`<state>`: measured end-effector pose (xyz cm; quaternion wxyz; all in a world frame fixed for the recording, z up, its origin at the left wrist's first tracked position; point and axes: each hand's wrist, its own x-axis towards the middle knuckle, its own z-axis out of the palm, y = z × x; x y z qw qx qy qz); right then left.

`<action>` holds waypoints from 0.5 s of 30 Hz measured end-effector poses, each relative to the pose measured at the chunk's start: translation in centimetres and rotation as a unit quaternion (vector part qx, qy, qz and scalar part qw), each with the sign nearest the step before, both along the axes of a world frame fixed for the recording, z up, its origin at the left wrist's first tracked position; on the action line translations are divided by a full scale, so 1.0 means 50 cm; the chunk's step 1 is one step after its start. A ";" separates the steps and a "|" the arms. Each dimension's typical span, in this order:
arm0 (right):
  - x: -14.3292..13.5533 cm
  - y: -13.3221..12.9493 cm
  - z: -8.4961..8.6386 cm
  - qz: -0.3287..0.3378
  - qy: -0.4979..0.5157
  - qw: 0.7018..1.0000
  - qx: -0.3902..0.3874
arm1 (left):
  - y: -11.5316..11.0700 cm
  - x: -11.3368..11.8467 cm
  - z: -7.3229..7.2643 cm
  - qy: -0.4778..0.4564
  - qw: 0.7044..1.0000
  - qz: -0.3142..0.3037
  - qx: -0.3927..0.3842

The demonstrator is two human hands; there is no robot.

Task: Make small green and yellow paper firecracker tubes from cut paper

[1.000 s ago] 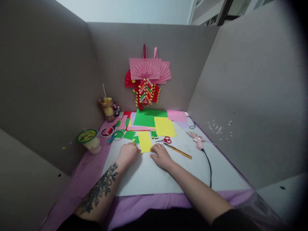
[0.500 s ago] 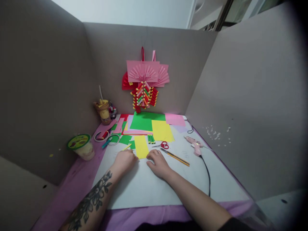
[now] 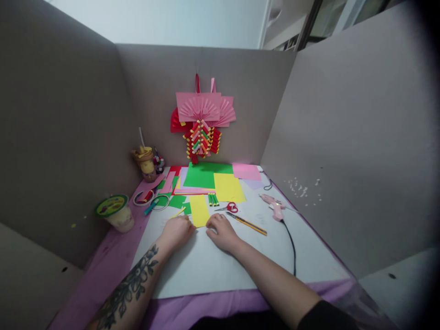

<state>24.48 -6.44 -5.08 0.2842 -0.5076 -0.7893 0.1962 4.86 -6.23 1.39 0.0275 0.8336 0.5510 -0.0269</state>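
A small yellow paper piece lies on the white sheet in front of me. At its near left corner my left hand is closed, fingers curled and fingertips on the paper's edge. My right hand grips the near right corner with bent fingers. Just beyond it several rolled green paper tubes with yellow ends lie side by side. To their right are red-handled scissors and a craft knife. A thin yellow strip lies beyond my left hand.
A pink glue gun with a black cord lies at right. Rolls of tape, a lidded cup and a drink cup stand left. Coloured sheets lie at the back, under hanging paper fans. Grey panels enclose the table.
The camera view has shifted slightly, so the scene sits a little further left and the hanging fans lower. Both hands stay at the near edge of the yellow paper.
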 end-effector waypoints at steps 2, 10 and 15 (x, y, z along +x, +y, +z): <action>-0.003 0.003 -0.001 0.003 0.002 1.000 0.002 | 0.001 0.000 -0.001 -0.002 1.000 0.001 -0.003; 0.001 -0.003 -0.010 0.010 0.042 0.999 -0.002 | -0.002 0.006 0.010 0.006 1.000 0.004 -0.026; 0.007 -0.023 -0.002 0.011 0.080 0.997 -0.021 | -0.004 0.009 0.007 -0.001 0.999 -0.004 -0.045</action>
